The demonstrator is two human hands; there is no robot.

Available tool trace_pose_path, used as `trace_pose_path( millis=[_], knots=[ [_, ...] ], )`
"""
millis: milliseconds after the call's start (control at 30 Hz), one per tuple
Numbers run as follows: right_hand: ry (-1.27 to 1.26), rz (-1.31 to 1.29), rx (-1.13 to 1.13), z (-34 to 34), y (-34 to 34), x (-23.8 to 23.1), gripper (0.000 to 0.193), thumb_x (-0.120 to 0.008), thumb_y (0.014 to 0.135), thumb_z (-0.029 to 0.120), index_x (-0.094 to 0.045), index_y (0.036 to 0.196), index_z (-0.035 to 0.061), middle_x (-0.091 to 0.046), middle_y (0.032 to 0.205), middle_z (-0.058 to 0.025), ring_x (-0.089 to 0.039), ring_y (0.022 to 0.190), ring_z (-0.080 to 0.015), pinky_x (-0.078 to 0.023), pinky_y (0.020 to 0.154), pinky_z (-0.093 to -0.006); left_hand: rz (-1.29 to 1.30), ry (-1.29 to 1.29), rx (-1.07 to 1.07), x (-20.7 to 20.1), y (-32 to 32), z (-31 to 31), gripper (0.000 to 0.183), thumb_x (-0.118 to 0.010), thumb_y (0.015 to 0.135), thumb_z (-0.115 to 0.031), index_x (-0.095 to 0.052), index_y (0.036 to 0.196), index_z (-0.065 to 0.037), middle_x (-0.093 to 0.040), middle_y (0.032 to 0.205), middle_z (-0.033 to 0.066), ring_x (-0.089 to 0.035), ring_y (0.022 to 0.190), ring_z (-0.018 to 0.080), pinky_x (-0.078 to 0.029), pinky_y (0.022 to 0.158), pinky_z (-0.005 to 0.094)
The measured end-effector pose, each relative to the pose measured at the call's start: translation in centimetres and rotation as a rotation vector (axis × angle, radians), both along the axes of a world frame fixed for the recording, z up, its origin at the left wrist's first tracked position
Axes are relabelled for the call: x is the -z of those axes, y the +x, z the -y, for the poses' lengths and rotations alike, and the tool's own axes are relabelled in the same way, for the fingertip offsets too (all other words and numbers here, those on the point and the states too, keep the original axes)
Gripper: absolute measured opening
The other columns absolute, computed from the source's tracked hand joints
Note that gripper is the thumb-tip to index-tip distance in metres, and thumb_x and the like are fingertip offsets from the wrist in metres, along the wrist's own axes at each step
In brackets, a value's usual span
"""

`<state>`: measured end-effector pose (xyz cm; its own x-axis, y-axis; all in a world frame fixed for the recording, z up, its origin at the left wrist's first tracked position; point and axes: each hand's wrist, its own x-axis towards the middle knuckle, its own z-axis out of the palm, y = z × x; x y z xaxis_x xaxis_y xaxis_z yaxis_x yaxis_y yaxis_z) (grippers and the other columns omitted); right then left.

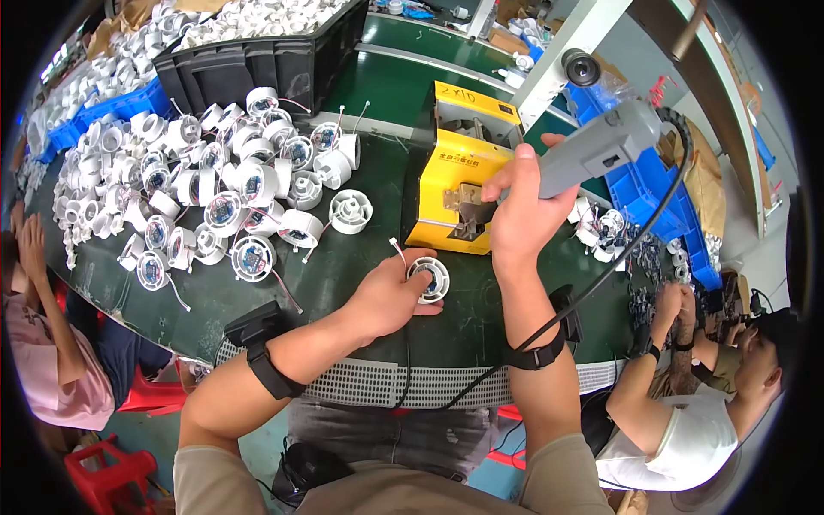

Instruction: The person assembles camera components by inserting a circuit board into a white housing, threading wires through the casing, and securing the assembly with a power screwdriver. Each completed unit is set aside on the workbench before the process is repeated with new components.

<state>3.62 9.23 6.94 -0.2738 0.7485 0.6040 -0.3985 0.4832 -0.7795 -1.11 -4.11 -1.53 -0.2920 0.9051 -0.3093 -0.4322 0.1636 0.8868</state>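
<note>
My left hand (384, 296) is closed around a white round plastic housing (441, 269) just above the green table, its open face up with a circuit board inside. A thin wire with a small plug rises from the housing. My right hand (522, 219) grips a grey electric screwdriver (601, 148) that tilts down to the left. Its tip is at the metal front of a yellow screw feeder (429, 199); my fingers partly hide that spot, so I cannot tell whether they touch. A black cord (639, 236) runs from the screwdriver's rear down across my right forearm.
Many similar white housings (225, 210) with wires lie heaped at left. Behind them stand a black crate (257, 81) of white parts and a blue tray (120, 112). More housings (601, 227) and blue bins (639, 193) are at right. People sit on both sides.
</note>
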Motion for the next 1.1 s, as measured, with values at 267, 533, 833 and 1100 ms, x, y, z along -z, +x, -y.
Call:
trace_pose_path(
  millis=[267, 533, 833, 1100],
  knots=[
    [-0.078, -0.05, -0.194, 3.1, 2.9, 1.1, 0.034, -0.051, 0.091, 0.01, -0.036, 0.119, -0.0009, -0.045, 0.055, -0.0054, -0.044, 0.042, -0.0145, -0.04, 0.043, -0.03, -0.004, 0.002, -0.029, 0.0, -0.1, -0.1, 0.031, -0.042, 0.098, -0.007, -0.042, 0.127, 0.002, -0.056, 0.109, 0.0106, -0.064, 0.089, 0.0222, -0.058, 0.081, 0.0329],
    [-0.108, 0.007, -0.293, 4.8, 3.0, 3.0, 0.035, -0.049, 0.092, 0.008, -0.035, 0.122, -0.0004, -0.046, 0.057, -0.0056, -0.047, 0.044, -0.0143, -0.043, 0.045, -0.0297, -0.017, 0.017, -0.065, -0.2, 0.2, 0.1, 0.03, -0.043, 0.096, -0.009, -0.046, 0.123, 0.004, -0.057, 0.107, 0.013, -0.065, 0.088, 0.0204, -0.059, 0.077, 0.0313],
    [-0.141, 0.018, -0.331, 4.7, 3.0, 3.4, 0.031, -0.049, 0.091, 0.007, -0.036, 0.118, -0.0002, -0.047, 0.06, -0.0051, -0.047, 0.045, -0.014, -0.044, 0.046, -0.0292, -0.053, 0.007, -0.055, -0.9, 0.3, 0.0, 0.028, -0.043, 0.096, -0.009, -0.047, 0.121, 0.004, -0.057, 0.11, 0.0139, -0.064, 0.091, 0.0213, -0.058, 0.078, 0.0313],
    [-0.162, 0.041, -0.571, 4.7, 3.9, 3.5, 0.039, -0.054, 0.092, 0.018, -0.038, 0.123, 0.0004, -0.056, 0.078, -0.007, -0.057, 0.068, -0.0153, -0.047, 0.064, -0.0294, -0.175, 0.017, 0.037, -1.0, -1.1, 1.1, 0.032, -0.047, 0.094, -0.009, -0.047, 0.123, 0.004, -0.059, 0.106, 0.0134, -0.064, 0.091, 0.0214, -0.059, 0.073, 0.0324]
  ],
)
